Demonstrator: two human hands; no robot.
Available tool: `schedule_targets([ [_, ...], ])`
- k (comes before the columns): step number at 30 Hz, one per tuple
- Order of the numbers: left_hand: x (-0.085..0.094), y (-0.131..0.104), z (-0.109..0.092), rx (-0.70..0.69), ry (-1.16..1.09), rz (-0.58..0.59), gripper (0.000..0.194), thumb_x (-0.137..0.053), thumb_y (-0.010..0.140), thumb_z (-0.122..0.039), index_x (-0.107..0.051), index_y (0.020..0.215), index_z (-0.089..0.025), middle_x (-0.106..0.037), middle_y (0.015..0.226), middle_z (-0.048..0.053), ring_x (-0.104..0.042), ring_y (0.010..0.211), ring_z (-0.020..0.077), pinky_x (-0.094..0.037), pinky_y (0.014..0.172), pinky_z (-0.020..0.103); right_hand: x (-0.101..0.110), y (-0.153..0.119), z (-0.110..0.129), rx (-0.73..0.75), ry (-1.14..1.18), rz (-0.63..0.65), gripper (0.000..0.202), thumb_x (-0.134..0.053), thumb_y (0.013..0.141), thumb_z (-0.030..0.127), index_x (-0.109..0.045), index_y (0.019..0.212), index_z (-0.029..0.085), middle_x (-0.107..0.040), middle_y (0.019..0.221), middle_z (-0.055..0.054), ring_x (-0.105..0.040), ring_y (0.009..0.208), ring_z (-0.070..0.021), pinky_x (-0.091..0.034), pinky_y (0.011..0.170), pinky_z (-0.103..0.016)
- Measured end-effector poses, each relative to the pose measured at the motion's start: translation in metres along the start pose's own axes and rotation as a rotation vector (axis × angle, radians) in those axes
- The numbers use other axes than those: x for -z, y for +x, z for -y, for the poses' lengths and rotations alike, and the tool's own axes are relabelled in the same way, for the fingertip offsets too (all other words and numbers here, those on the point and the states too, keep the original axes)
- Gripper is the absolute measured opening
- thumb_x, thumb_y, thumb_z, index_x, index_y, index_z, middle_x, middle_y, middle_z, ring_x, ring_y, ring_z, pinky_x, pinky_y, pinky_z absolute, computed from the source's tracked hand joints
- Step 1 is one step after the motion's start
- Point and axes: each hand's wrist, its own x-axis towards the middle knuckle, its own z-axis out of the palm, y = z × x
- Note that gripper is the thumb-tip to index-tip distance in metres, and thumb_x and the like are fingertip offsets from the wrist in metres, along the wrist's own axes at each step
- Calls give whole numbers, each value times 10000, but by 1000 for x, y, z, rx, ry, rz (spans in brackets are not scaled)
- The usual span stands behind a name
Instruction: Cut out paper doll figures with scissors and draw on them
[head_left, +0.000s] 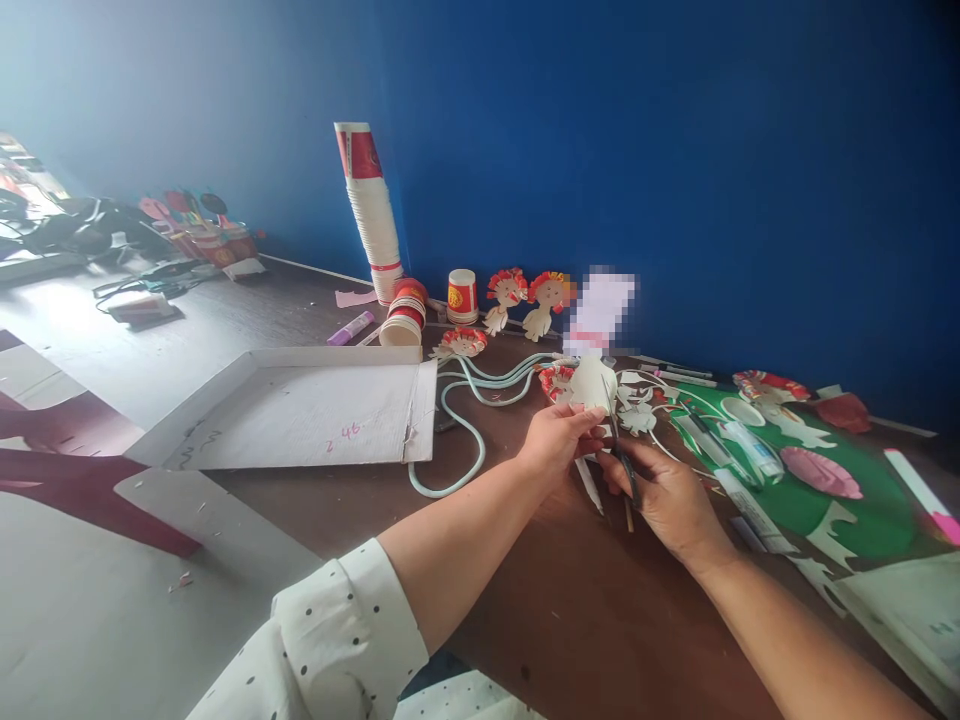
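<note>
My left hand (564, 440) pinches a cream paper cutout (592, 382) with a rounded outline by its lower edge. My right hand (664, 492) is closed round the handles of dark scissors (619, 445), whose blades reach up along the cutout's right side. Behind the cutout shows part of a red-fringed paper piece (555, 383). White paper scraps (637, 408) lie just to the right. Below my hands, a white pen (589, 487) lies on the dark table.
A shallow white box lid (300, 415) lies left of a pale looped cable (472, 440). Against the blue wall stand a tall paper cup stack (367, 215), a single cup (462, 297) and paper figures (546, 305). Markers and cutouts cover a green mat (885, 510) at right.
</note>
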Motion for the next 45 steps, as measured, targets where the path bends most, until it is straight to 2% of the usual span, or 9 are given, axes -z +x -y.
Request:
schedule_targets([
  [5, 1, 5, -6, -39, 21, -38, 321, -819, 605, -312, -576, 694, -122, -592, 702, 40, -539, 618, 82, -443, 587, 210, 3, -3, 6, -12, 105, 23, 416, -718, 722, 468, -695, 1042, 204, -719, 775, -35, -661, 736, -221, -528, 712, -313],
  [9, -4, 14, -20, -86, 56, -114, 372, -830, 559, -349, -560, 699, -135, -628, 763, 53, -516, 597, 69, -386, 533, 193, 17, 2, 9, -14, 243, -60, 394, -739, 702, 429, -678, 1025, 212, -733, 941, -56, -677, 874, -244, -528, 787, -323],
  [15, -36, 33, -34, -119, 139, -14, 401, -832, 520, -382, -563, 666, -123, -543, 618, 6, -456, 539, 55, -343, 517, 190, 46, 41, 27, 40, 416, -350, 444, -782, 641, 357, -644, 1036, 211, -710, 785, -16, -651, 708, -187, -486, 601, -257],
  [18, -54, 49, -28, -152, 175, 64, 380, -811, 551, -388, -557, 646, -121, -443, 541, -39, -377, 482, 36, -313, 489, 184, 52, 61, 36, 56, 544, -405, 436, -793, 617, 330, -645, 1011, 217, -669, 692, 24, -606, 597, -142, -442, 533, -231],
  [21, -61, 65, -15, -148, 200, 81, 361, -794, 576, -387, -572, 681, -122, -482, 583, -21, -419, 509, 49, -331, 490, 180, 49, 78, 33, 74, 636, -488, 440, -769, 625, 365, -630, 1014, 213, -667, 710, 24, -601, 580, -138, -442, 513, -236],
  [26, -44, 85, 9, -149, 194, 85, 349, -769, 610, -405, -602, 738, -126, -482, 583, -25, -430, 517, 55, -357, 493, 173, 37, 92, 6, 51, 627, -568, 395, -762, 620, 366, -654, 962, 200, -556, 536, 69, -495, 437, -108, -370, 422, -227],
  [29, -32, 87, 16, -134, 309, 86, 335, -768, 611, -394, -610, 734, -126, -514, 594, -5, -458, 526, 75, -365, 473, 185, 35, 97, -7, 58, 612, -565, 423, -763, 618, 361, -663, 998, 204, -607, 582, 49, -536, 483, -123, -419, 480, -245],
  [34, -29, 86, 16, -112, 365, 95, 357, -776, 602, -421, -615, 708, -121, -551, 635, 18, -490, 559, 88, -399, 470, 195, 37, 103, -14, 86, 579, -552, 433, -803, 561, 333, -667, 951, 200, -711, 777, -15, -649, 702, -182, -485, 620, -274],
  [45, -27, 81, 10, -19, 269, 271, 432, -846, 552, -258, -634, 900, -114, -613, 896, 73, -612, 753, 146, -509, 640, 262, 41, 99, -23, 94, 522, -607, 421, -800, 581, 308, -657, 961, 196, -735, 833, -33, -663, 744, -194, -485, 620, -271],
])
